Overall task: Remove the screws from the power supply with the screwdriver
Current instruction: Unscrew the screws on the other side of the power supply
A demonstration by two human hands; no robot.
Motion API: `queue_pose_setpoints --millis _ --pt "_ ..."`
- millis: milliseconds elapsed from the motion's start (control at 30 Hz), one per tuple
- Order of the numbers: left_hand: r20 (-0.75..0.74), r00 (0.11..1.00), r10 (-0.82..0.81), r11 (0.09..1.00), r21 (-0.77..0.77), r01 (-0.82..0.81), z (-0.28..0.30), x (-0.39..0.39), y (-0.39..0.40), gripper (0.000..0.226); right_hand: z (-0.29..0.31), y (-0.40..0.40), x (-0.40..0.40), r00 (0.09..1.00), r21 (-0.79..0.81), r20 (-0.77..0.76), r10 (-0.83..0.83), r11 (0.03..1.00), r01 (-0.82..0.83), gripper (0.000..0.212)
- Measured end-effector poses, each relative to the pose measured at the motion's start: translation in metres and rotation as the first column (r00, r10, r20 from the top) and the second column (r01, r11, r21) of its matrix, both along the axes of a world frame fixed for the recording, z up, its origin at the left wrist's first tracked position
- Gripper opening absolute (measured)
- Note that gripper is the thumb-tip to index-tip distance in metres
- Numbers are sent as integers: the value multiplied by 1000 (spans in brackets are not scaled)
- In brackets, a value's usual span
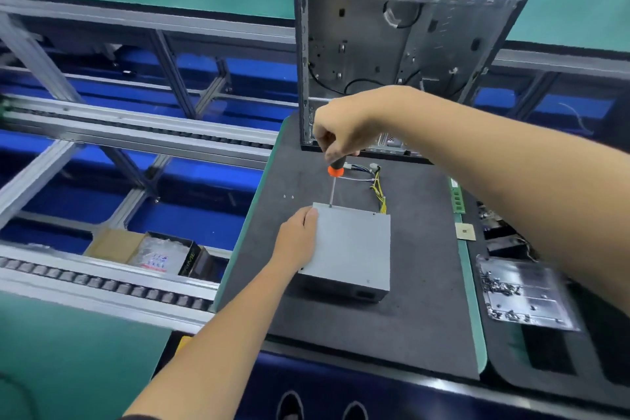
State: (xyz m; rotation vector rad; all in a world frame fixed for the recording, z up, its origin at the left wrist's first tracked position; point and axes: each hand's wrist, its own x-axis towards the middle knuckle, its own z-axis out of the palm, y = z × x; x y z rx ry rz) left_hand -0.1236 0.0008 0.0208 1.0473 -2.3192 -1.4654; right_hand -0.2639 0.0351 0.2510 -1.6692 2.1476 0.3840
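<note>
Fingers (329, 143) of the right hand (344, 128) are curled tight around the black handle of the screwdriver (334, 170), which stands almost upright with its orange collar below the grip and its thin metal shaft running down and slightly toward the viewer, tip set on the far edge of the power supply (351, 245) near its far-left corner. That grey metal box lies flat on the dark mat (392, 334), its broad face up and its long axis running from the viewer away toward the computer case (399, 54). Its bundle of yellow wires (380, 193) leaves the far-right corner and trails across the mat to white connectors near the screwdriver handle. On the box's left edge rests the left hand (300, 239), fingers spread loosely and pressed flat against the top and side, thumb near the far-left corner. Two tiny screws (288, 196) sit on the mat just left of the shaft. Beyond stands the open, gutted case, upright. To the right lie a green memory stick (458, 196), a small square chip (465, 232) and a metal plate (525, 293) strewn with screws. Left of the mat runs a roller conveyor (112, 286) with a cardboard box (112, 245) under it.
</note>
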Motion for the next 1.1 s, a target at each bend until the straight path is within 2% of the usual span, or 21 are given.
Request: queue_pose_setpoints --millis 67,167,267,433,533,633,700,733,900,1000,1100 --pt "15 1000 2 998 -65 -1 -2 0 1 30 2 -3 0 999 -9 -9 54 998 -54 5" --pt "43 999 22 991 -133 -16 -2 1 1 33 4 -3 -8 996 -63 -4 93 994 -93 18" --pt "73 997 30 978 -208 -14 1 0 3 36 6 2 -14 995 -115 98 34 993 -23 29" --pt "125 992 37 929 -369 12 7 -2 4 39 3 9 -19 980 -135 191 -55 988 81 28" --pt "201 979 16 822 -560 101 10 -6 7 34 -3 8 -12 980 -127 143 -141 979 160 22" --pt "237 971 -2 776 -613 151 10 -5 9 32 -2 0 -5 961 -45 -18 -276 960 275 52" --pt "248 969 -6 773 -613 162 11 -4 8 32 -2 -3 -1 967 -42 -123 -224 974 221 44" --pt "253 967 -13 772 -612 170 11 -4 8 32 -3 -4 0 974 -56 -110 -200 979 195 38" --pt "274 962 -6 785 -595 175 12 -5 8 31 -1 2 2 996 -94 89 -26 995 34 9" --pt "263 965 -7 783 -599 169 11 -5 8 29 1 5 -4 991 -109 131 29 994 -14 17" --pt "254 967 -25 743 -642 188 12 -5 8 26 5 9 -9 993 -173 112 42 985 -22 31"
